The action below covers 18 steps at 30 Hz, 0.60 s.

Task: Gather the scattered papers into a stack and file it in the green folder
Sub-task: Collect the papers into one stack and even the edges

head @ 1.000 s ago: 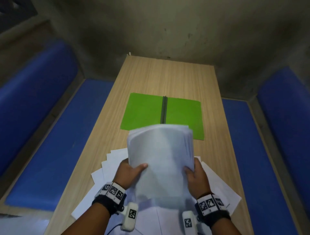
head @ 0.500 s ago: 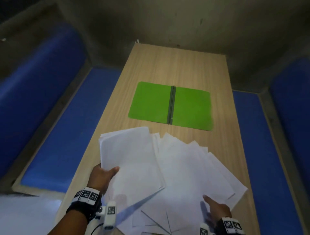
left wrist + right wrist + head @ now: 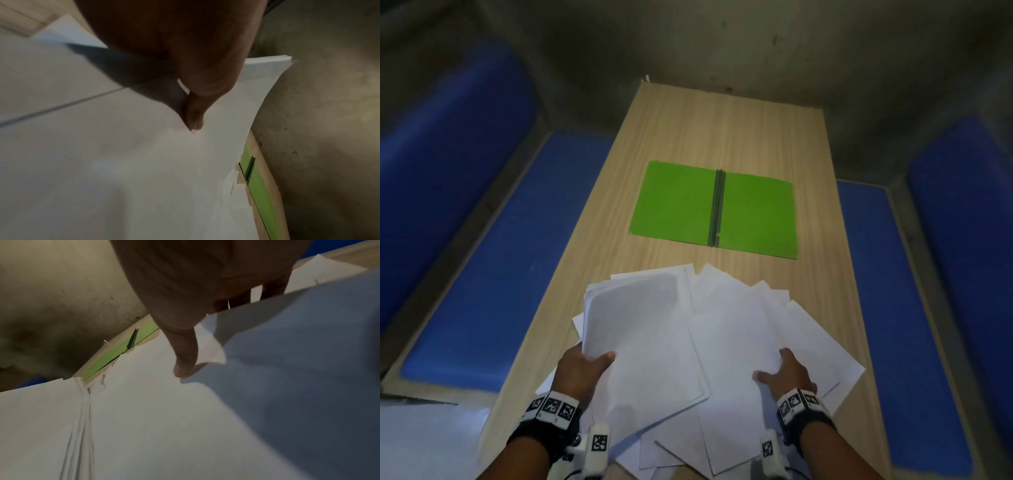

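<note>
An open green folder [image 3: 715,209] lies flat in the middle of the wooden table [image 3: 722,123], its dark spine upright. Nearer to me, white sheets [image 3: 753,325] are fanned out over the table. My left hand [image 3: 592,359] grips a thick stack of papers [image 3: 633,325] at its near left edge, thumb [image 3: 194,113] on top and the other fingers hidden beneath. My right hand [image 3: 774,366] pinches the loose sheets on the right, with the thumb [image 3: 183,363] on top and the fingers [image 3: 273,288] tucked behind a lifted sheet. The folder [image 3: 115,352] shows beyond the papers.
Blue padded benches run along the left [image 3: 493,274] and right [image 3: 887,291] sides of the table. A grey concrete wall [image 3: 722,44] closes the far end. Bare wood lies beyond the folder and between folder and papers.
A second ago both hands held the stack raised. The left hand then carried it down to the left, and the right hand moved onto the fanned sheets and now pinches them.
</note>
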Motion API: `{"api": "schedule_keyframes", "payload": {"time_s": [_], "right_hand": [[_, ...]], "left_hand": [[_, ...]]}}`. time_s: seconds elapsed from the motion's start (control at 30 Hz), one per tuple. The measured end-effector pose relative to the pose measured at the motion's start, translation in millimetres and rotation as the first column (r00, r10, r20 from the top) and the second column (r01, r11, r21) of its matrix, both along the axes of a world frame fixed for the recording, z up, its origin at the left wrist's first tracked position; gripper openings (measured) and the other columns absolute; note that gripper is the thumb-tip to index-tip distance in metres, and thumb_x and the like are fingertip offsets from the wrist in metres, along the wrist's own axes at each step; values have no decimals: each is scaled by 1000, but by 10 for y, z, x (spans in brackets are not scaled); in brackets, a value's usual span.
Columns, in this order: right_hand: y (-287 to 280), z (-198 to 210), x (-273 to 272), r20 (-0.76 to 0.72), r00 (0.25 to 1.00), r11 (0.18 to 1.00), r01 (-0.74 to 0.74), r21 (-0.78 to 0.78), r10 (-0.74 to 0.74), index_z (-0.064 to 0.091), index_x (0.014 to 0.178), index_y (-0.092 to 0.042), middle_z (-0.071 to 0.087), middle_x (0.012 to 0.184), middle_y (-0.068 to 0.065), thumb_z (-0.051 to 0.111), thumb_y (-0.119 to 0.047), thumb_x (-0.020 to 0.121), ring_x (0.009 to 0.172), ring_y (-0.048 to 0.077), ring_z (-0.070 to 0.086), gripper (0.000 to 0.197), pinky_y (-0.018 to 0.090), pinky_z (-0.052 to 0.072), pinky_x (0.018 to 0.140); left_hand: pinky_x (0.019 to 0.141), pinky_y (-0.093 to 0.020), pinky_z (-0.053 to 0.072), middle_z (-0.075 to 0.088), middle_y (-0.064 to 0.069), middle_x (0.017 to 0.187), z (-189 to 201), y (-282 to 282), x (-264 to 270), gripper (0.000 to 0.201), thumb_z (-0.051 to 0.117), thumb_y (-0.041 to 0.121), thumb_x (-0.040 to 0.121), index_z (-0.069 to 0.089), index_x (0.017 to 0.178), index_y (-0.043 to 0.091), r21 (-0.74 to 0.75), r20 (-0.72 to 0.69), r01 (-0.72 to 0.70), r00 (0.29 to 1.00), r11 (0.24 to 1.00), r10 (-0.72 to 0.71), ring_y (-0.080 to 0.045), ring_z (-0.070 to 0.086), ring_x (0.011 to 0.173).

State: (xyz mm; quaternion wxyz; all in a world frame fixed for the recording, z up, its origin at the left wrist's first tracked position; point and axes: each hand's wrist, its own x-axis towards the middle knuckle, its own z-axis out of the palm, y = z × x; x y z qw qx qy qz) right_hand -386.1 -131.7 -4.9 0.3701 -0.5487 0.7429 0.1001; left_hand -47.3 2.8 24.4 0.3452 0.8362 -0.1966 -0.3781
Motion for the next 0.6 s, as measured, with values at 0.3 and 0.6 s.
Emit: {"api": "schedule_keyframes", "payload": {"time_s": [0.3,0.6], "right_hand": [[-272,97,-207,174,981,992,-71,-105,89,66,99,-5,67,97,10,70,-13,81,97,29,64,20,29,48,79],[-158,91,22,150,877,872,-475,120,457,43,109,-28,55,111,-9,84,-34,59,105,22,60,64,31,50,80]], "left_hand": [[63,-35,51,72,-19,84,42,211,477,27,83,21,77,69,91,2,-24,42,-95,995,995,96,-28,67,73],[73,-37,52,72,-19,93,37,604,837,40,84,20,76,67,103,-3,-51,0,-288,957,956,289,-27,67,76]]}}
